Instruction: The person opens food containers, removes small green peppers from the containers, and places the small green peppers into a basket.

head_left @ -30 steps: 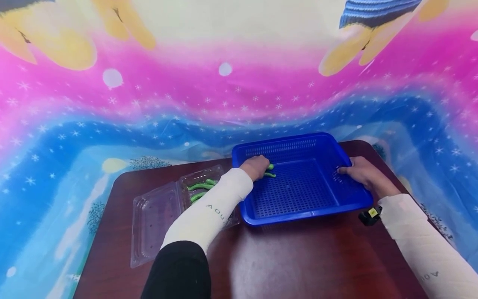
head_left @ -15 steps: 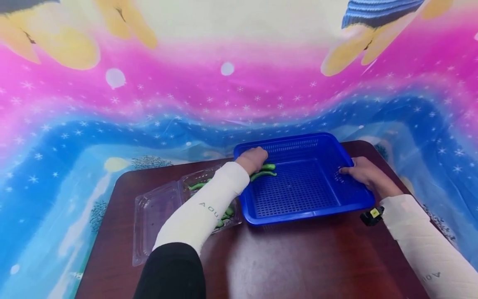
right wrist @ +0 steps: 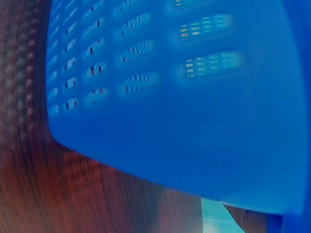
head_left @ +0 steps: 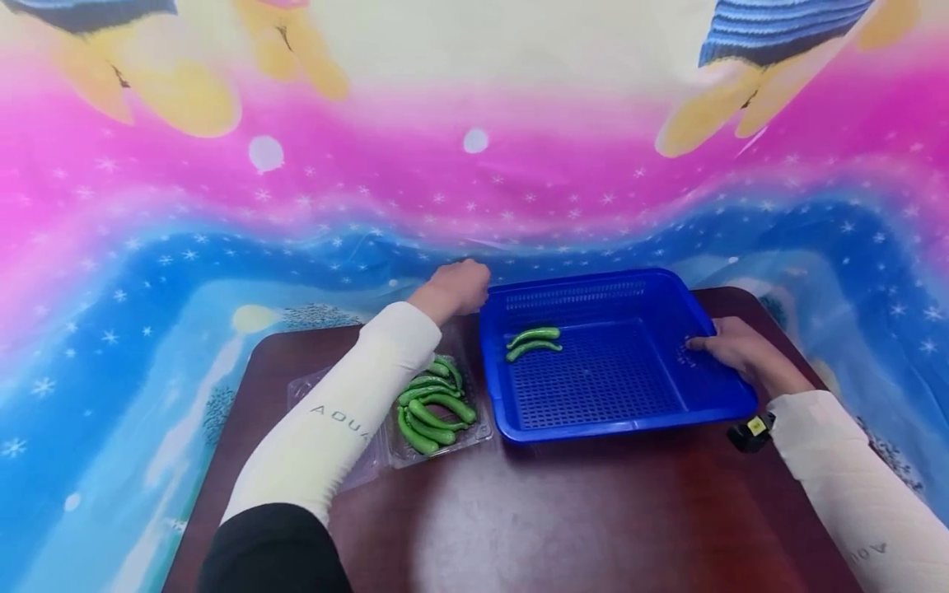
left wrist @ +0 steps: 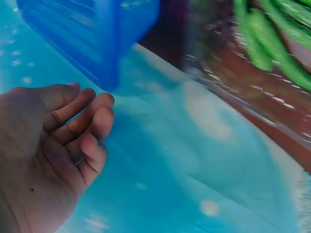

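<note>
Left sleeve [head_left: 337, 412]: "AQU", next letter partial. Right sleeve [head_left: 853, 494]: lettering, only "A" clear. Yellow tag [head_left: 756, 426]: mark illegible.

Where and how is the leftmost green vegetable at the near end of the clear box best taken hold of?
Probably a pinch around mid-length, from above, by the left hand. The green vegetable is long and curved, lying in the open clear box; its left side has no other vegetable against it, while a neighbouring vegetable lies close on its right.

The head view is bright, pale glare on the table [head_left: 504, 527] at lower centre; blur smears the basket [left wrist: 104, 43] at upper left of the left-wrist view; the right-wrist view looks soft.
</note>
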The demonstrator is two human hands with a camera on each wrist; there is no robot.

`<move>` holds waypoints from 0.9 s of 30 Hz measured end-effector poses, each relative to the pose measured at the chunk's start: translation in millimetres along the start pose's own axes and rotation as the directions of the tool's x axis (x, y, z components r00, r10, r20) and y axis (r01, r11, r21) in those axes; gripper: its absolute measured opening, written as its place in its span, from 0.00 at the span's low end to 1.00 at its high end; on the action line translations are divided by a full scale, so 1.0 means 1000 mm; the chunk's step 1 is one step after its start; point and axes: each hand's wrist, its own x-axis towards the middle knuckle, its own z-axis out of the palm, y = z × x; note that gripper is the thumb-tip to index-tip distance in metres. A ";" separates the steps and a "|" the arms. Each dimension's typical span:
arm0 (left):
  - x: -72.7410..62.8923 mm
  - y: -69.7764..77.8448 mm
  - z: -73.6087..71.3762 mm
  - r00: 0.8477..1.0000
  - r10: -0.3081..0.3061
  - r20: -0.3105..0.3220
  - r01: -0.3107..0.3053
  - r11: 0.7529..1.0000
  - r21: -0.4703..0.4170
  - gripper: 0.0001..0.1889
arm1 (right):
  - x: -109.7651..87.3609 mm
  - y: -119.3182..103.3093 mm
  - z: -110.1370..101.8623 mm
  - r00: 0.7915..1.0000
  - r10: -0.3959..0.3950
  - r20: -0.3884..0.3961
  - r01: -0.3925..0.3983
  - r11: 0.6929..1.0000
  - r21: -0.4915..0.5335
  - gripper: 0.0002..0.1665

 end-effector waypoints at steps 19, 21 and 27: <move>-0.057 -0.069 0.074 0.995 -0.060 0.074 0.062 0.998 -0.024 0.21 | -0.004 -0.004 -0.003 0.999 -0.036 -0.001 0.036 0.999 -0.019 0.28; -0.060 -0.068 0.080 0.996 -0.063 0.056 0.063 0.998 -0.005 0.18 | -0.004 -0.003 -0.004 0.999 -0.037 -0.003 0.037 0.999 -0.020 0.28; -0.067 -0.069 0.108 0.998 -0.058 -0.023 0.057 0.998 -0.026 0.11 | -0.003 0.002 -0.002 0.999 -0.042 -0.007 0.042 0.998 -0.044 0.28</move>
